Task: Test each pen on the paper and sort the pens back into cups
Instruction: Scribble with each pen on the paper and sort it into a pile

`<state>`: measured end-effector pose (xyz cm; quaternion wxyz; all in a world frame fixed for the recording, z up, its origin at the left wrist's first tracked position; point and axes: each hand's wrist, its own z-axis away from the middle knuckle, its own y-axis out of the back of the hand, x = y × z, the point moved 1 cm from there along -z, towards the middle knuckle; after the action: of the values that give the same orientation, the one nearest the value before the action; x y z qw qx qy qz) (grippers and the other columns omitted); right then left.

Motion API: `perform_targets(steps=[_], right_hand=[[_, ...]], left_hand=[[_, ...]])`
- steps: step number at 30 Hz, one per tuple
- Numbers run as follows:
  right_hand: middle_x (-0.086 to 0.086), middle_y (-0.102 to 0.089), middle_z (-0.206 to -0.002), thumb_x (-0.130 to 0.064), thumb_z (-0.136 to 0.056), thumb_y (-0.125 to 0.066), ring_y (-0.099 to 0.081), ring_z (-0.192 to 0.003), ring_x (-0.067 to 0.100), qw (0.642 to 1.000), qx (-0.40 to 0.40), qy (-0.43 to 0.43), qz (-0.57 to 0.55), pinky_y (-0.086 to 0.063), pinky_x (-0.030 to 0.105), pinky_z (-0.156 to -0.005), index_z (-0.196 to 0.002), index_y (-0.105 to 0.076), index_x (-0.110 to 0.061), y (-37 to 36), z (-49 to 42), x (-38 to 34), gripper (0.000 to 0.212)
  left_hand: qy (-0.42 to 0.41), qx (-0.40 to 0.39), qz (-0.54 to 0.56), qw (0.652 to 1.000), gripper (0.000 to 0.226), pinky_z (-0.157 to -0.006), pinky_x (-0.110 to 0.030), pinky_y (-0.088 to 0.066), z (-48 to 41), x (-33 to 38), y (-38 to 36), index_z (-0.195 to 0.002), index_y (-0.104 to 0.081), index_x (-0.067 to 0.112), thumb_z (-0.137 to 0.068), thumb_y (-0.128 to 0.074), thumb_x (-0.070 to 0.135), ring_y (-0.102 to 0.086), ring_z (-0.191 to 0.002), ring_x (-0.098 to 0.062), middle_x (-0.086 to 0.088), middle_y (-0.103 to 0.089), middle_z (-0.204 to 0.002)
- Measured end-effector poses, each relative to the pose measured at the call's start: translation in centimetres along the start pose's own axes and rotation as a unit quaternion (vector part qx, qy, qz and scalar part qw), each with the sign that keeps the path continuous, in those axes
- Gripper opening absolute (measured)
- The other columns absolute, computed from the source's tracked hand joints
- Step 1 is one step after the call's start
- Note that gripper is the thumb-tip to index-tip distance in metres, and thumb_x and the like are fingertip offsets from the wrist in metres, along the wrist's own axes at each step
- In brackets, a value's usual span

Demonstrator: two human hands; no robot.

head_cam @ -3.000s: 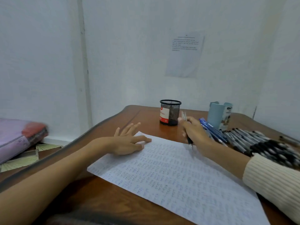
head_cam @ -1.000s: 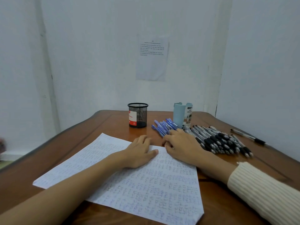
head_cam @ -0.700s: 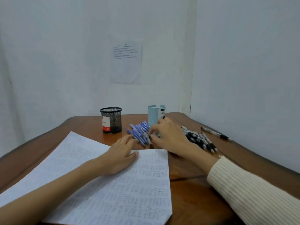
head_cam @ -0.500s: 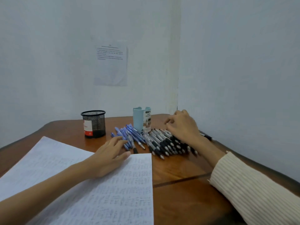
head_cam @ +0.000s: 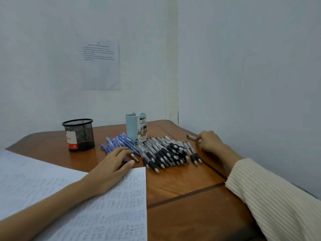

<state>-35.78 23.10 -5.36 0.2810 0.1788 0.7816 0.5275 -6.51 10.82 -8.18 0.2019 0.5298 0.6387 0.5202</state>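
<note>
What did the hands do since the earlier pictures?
The right hand let go of the pen it held and reached right, past the black-grip pens, to a lone pen. The left hand stayed on the paper; the black mesh cup and blue cup stayed put.

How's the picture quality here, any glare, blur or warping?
Head view: dim, bluish, even light; a faint sheen on the polished table; writing on the paper and the wall notice too soft to read; the wide-angle lens bows the table's far edge.
</note>
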Motion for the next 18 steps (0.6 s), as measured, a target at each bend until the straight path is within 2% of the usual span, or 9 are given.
perform_targets(steps=[3, 5, 7, 10, 13, 15, 18], right_hand=[[0.016, -0.061, -0.114, 0.0, -0.089, -0.047, -0.059, -0.1, 0.029, 1.0, 0.02, 0.004, -0.02, -0.049, 0.034, -0.083, -0.105, -0.069, -0.007, 0.2, 0.1, 0.1, 0.028], [0.016, -0.063, -0.108, 0.003, -0.085, -0.052, -0.061, -0.096, 0.029, 0.999, 0.033, 0.015, -0.032, -0.05, 0.033, -0.082, -0.097, -0.072, -0.007, 0.4, -0.1, -0.3, 0.025], [0.016, -0.066, -0.104, 0.002, -0.082, -0.057, -0.063, -0.093, 0.028, 0.998, 0.03, 0.027, -0.04, -0.051, 0.034, -0.082, -0.094, -0.073, -0.006, 0.5, 0.0, -1.0, 0.021], [0.015, -0.068, -0.103, 0.002, -0.078, -0.062, -0.064, -0.094, 0.027, 0.995, 0.044, 0.041, -0.079, -0.052, 0.033, -0.085, -0.092, -0.074, -0.005, 1.2, 0.4, -2.5, 0.019], [0.012, -0.07, -0.102, 0.001, -0.08, -0.066, -0.064, -0.096, 0.022, 0.985, 0.065, 0.075, -0.143, -0.049, 0.024, -0.082, -0.095, -0.073, -0.003, 2.0, 1.4, -4.8, 0.017], [0.012, -0.071, -0.102, 0.0, -0.08, -0.067, -0.064, -0.093, 0.019, 0.978, 0.061, 0.1, -0.171, -0.05, 0.024, -0.085, -0.096, -0.073, -0.004, 2.3, 2.0, -6.4, 0.017], [0.01, -0.07, -0.104, -0.001, -0.083, -0.063, -0.059, -0.082, 0.011, 0.978, 0.041, 0.125, -0.16, -0.047, 0.019, -0.078, -0.099, -0.073, -0.006, 1.9, 2.8, -7.5, 0.018]], left_hand=[[-0.026, 0.025, -0.016, 0.999, 0.078, -0.095, -0.01, -0.029, 0.5, 0.4, 0.7, -0.133, -0.042, 0.031, -0.072, -0.014, 0.07, -0.037, -0.118, 0.008, 0.019, -0.04, -0.131], [-0.067, 0.042, -0.024, 0.997, 0.059, -0.092, -0.008, -0.035, 1.1, 0.7, 1.6, -0.124, -0.047, 0.039, -0.079, -0.019, 0.064, -0.041, -0.113, 0.011, 0.025, -0.045, -0.121], [-0.092, 0.047, -0.028, 0.994, 0.045, -0.091, -0.015, -0.041, 1.8, 0.7, 2.6, -0.112, -0.054, 0.043, -0.084, -0.024, 0.061, -0.044, -0.111, 0.01, 0.031, -0.046, -0.114], [-0.106, 0.023, -0.024, 0.994, 0.039, -0.088, -0.024, -0.047, 3.3, 0.0, 3.9, -0.104, -0.062, 0.042, -0.087, -0.032, 0.059, -0.05, -0.108, 0.004, 0.03, -0.049, -0.11], [-0.13, -0.026, -0.058, 0.989, 0.033, -0.086, -0.025, -0.047, 4.5, -0.5, 4.4, -0.106, -0.061, 0.046, -0.089, -0.036, 0.059, -0.049, -0.108, 0.003, 0.029, -0.047, -0.112], [-0.137, -0.035, -0.067, 0.988, 0.032, -0.087, -0.023, -0.046, 5.0, -0.8, 4.5, -0.111, -0.057, 0.05, -0.09, -0.035, 0.06, -0.048, -0.11, 0.004, 0.028, -0.047, -0.115], [-0.142, -0.035, -0.114, 0.983, 0.044, -0.087, -0.022, -0.046, 5.0, -1.0, 4.5, -0.117, -0.059, 0.042, -0.091, -0.028, 0.062, -0.046, -0.109, 0.006, 0.024, -0.047, -0.116]])
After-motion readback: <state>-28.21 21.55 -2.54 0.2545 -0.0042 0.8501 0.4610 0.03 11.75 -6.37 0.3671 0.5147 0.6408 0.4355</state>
